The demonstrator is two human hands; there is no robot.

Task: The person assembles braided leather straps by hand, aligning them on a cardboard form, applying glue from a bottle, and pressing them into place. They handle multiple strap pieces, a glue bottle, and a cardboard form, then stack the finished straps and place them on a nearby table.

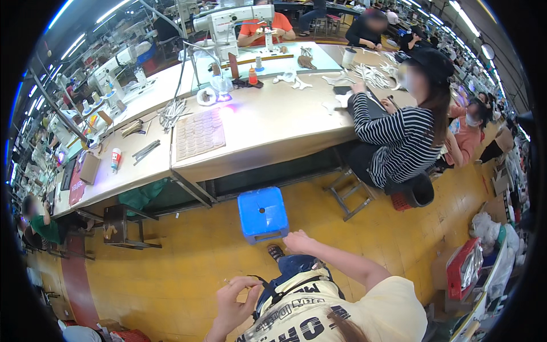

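Note:
My left hand (235, 295) is raised in front of my waist, its fingers bent in toward the thumb. A small thin light-coloured bit shows at its fingertips, too small to name. My right hand (298, 242) is stretched forward with the fingers curled, right beside the lower right corner of a blue plastic stool (261, 214). Whether it touches the stool, or has anything inside it, I cannot tell. The stool stands on the floor in front of me, with a round hole in its seat. My sandalled foot (276, 252) is just short of it.
Ahead runs a long worktable (256, 134) with a sheet of brown pieces (200, 135), a white bottle (115, 159) and metal strips (146, 152). A person in a striped top (401, 137) sits at the right beside a black bin (419, 191). A wooden stool (130, 227) stands left.

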